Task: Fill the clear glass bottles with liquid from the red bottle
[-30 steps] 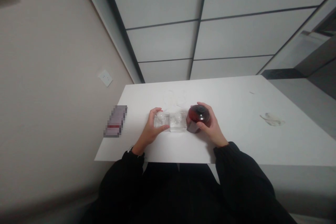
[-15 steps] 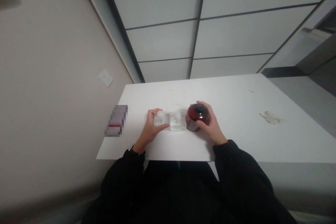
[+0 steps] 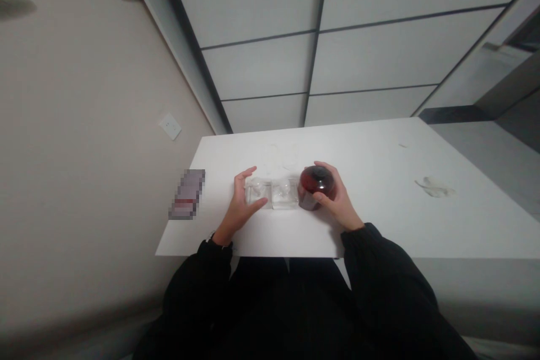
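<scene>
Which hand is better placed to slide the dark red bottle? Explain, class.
Probably the right hand: it wraps the dark red bottle. The left hand is open around the leftmost clear square container, away from that bottle.

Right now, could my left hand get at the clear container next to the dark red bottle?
Probably yes, from above: nothing seems to cover that clear container. Straight from the side, the other clear container stands between it and your left hand.

Room nearside — clear boxes (image 3: pixel 284 199) beyond
</scene>
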